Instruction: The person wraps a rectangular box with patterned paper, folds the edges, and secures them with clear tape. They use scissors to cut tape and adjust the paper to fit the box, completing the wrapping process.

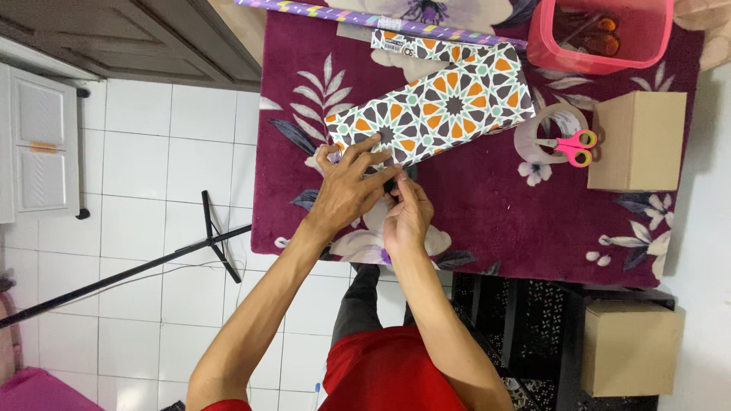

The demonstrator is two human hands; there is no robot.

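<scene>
In the head view, the table with a dark red flowered cloth (487, 221) fills the upper middle and right of the frame, and both bare hands meet near its centre. The left hand (352, 186) lies flat with spread fingers on the near end of a long box wrapped in patterned paper (438, 106), which has orange, green and dark star shapes and stretches from the centre up toward the upper right. The right hand (407, 217) is just below it, touching the same end of the box; its fingers are pinched narrowly on something small and dark at the paper's edge, but I cannot tell what it is. To the right of the wrapped box, a roll of clear tape (550, 129) lies on the cloth with pink scissors (572, 146) resting on it. Just beside them stands a plain cardboard box (640, 141). At the top right there is a pink plastic container (601, 34), and along the top edge a purple roll of wrapping paper (381, 21). A second cardboard box (628, 346) sits at the lower right, on a black rack beside the table.
</scene>
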